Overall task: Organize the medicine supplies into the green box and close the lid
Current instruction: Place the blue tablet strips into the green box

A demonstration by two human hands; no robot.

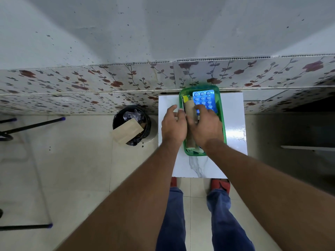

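Both hands at the open green box on the white table.

The white marble-pattern table (233, 124) carries the green box (222, 113). Right hand (206, 128) presses flat on the contents, fingers on the blue blister pack (204, 98); left hand (174, 125) rests fingers spread at the box's left rim beside a brown cardboard roll (190, 109).

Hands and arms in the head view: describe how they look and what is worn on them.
Both arms are bare from the lower frame edge up to the wrists, with no sleeves in view. The left hand and right hand wear no gloves, and no watch, ring or band shows on the parts visible. No markings or bandages can be seen. Below them, blue trousers and red footwear show.
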